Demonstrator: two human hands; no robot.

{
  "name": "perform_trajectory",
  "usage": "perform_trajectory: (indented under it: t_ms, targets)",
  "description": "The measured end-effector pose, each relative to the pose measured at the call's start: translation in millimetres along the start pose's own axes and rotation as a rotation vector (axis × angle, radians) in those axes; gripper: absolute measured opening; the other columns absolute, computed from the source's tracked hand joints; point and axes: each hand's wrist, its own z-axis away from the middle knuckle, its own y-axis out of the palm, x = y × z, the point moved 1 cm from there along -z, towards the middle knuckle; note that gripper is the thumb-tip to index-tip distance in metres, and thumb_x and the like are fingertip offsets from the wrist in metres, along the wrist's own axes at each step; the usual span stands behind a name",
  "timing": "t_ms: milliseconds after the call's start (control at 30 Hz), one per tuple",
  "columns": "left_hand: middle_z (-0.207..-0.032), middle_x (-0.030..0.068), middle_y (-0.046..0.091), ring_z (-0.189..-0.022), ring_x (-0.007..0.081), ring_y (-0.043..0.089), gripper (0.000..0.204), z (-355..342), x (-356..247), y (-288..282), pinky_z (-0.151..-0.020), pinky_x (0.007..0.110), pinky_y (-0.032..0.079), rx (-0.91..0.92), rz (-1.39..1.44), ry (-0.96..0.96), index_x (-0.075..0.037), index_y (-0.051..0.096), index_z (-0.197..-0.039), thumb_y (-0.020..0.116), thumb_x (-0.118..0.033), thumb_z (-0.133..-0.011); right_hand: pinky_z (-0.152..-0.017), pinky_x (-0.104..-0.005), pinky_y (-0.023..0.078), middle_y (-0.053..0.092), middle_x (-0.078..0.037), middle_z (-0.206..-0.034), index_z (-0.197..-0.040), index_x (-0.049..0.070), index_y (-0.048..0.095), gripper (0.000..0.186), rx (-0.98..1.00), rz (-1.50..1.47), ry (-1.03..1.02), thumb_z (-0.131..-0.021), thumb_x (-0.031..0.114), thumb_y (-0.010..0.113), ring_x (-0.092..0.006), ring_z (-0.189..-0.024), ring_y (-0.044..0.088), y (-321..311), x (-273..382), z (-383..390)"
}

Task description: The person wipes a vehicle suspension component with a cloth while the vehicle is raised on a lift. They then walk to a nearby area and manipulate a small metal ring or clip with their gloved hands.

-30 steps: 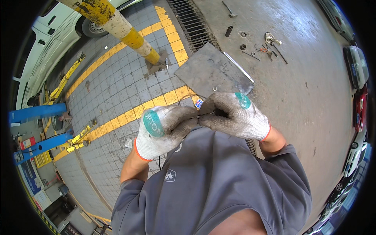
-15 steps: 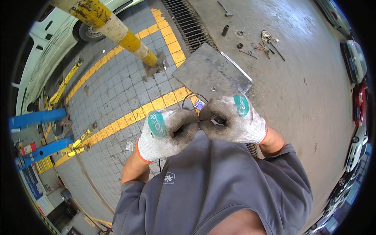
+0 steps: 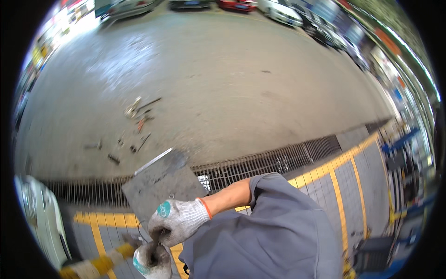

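Both my hands wear whitish knitted work gloves, soiled grey on the fingers, with green patches on the backs. My right hand (image 3: 179, 221) is pinched closed above the lower left of the view, its forearm reaching in from the right. Just below and touching it, my left hand (image 3: 153, 261) is closed too, partly cut off by the lower edge. Between them the fingers pinch a thin black cable (image 3: 140, 227), which curves out past their left side. Its gripped part is mostly hidden. Beyond the hands a dark flat plate (image 3: 158, 181) lies on the floor, bearing a small ring (image 3: 172, 196).
A drain grate (image 3: 260, 165) crosses the floor. Loose tools (image 3: 141, 122) and a dark socket-like cylinder (image 3: 113, 159) lie beyond the plate. A yellow-and-white post (image 3: 100, 265) stands at lower left, near a white vehicle (image 3: 42, 223). Parked cars (image 3: 190, 3) line the far side.
My view has swung round to the right, so the plate, tools and post now appear further left. My hands have shifted to the lower left of the view and stay pinched together.
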Motion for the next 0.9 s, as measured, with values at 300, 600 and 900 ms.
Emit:
perform_trajectory:
  t_ms: [300,600,900]
  targets:
    - [-0.072,0.0090,0.063,-0.061,0.0141,0.052,0.012,-61,-20,34,-0.057,0.033,0.046,0.335,0.137,0.140,0.004,0.072,-0.097,0.073,-0.005,-0.089,-0.068,-0.0421,0.053,0.070,-0.011,-0.085,-0.093,0.008,0.070,0.020,-0.499,0.192,-0.175,-0.083,0.024,0.071,-0.0320,-0.081,0.069,-6,-28,64]
    - [-0.078,0.0055,0.066,-0.068,0.0113,0.053,0.010,-71,-15,64,-0.059,0.031,0.045,0.494,0.306,-0.088,0.006,0.071,-0.097,0.071,-0.004,-0.093,-0.065,-0.0458,0.052,0.067,-0.012,-0.081,-0.086,0.009,0.067,0.018,-0.657,0.423,-0.189,-0.081,0.026,0.070,-0.0374,-0.076,0.067,-17,-28,93]
    - [-0.078,0.0101,0.072,-0.064,0.0200,0.065,0.009,-34,29,55,-0.063,0.034,0.054,0.256,0.372,-0.220,0.000,0.070,-0.089,0.070,0.000,-0.081,-0.063,-0.0434,0.053,0.065,-0.011,-0.078,-0.090,0.008,0.065,0.022,-0.330,0.324,-0.170,-0.086,0.029,0.071,-0.0328,-0.073,0.067,-44,-24,75]
